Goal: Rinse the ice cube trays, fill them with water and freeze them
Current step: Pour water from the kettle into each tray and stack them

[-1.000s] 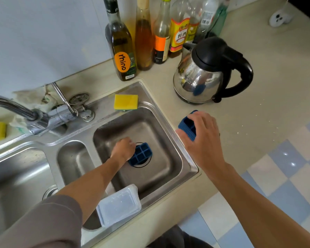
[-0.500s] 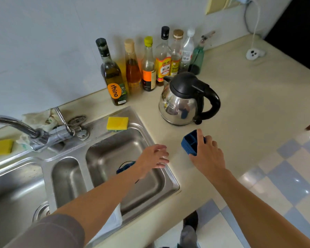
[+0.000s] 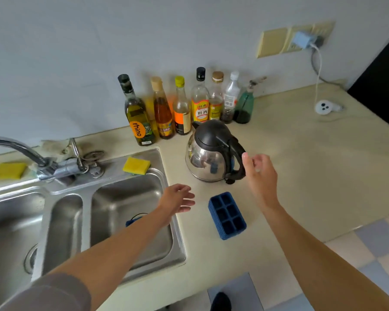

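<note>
Tray (image 3: pixel 227 215): blue, six square cells, laid on matte beige worktop (image 3: pixel 301 164).
Sink (image 3: pixel 126 194): brushed steel.
Hands: left hand (image 3: pixel 176 200) and right hand (image 3: pixel 262 176) spread, nothing held.

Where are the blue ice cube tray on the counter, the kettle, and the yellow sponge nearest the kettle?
blue ice cube tray (image 3: pixel 227 215): head view, middle of its grid of cells.
kettle (image 3: pixel 206 161): head view, shiny steel body.
yellow sponge (image 3: pixel 136 165): head view, centre of its top face.

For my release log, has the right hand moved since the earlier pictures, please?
Yes: the right hand left the blue ice cube tray and shifted toward the kettle handle.
</note>
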`<state>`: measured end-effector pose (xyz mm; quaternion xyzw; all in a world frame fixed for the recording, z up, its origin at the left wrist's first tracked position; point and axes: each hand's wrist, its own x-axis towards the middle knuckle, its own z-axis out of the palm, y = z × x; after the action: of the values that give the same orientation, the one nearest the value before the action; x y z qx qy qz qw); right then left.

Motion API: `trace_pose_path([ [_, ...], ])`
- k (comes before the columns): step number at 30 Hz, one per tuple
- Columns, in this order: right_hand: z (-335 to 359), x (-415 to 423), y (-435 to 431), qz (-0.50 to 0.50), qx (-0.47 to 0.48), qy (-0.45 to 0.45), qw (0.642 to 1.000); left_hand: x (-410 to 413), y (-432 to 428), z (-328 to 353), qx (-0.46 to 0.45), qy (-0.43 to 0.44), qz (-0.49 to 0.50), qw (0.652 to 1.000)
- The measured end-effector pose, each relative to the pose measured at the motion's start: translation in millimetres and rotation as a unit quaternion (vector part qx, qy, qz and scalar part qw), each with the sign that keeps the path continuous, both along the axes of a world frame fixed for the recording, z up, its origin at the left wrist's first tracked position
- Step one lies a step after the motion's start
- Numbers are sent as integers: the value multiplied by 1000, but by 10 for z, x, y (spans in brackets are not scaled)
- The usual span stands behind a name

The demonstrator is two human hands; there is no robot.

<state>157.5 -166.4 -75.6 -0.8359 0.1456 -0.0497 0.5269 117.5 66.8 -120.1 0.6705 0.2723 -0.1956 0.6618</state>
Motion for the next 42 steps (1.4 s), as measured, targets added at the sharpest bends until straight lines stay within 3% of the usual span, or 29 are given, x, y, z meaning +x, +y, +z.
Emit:
trace_pose_path([
  [8,-90,458,100,72,154,-14,985,-174,158,-29,33,-25,35,999],
  [19,-66,333,523,-29,171,5,985,-346,573,-26,10,-11,94,995],
  [30,59,-49,1133,-84,202,-1,976,-589,1302,-14,-10,-30,90,995],
  [42,101,-1004,1649,-60,190,45,979,-814,1645,-105,-23,-53,122,991],
])
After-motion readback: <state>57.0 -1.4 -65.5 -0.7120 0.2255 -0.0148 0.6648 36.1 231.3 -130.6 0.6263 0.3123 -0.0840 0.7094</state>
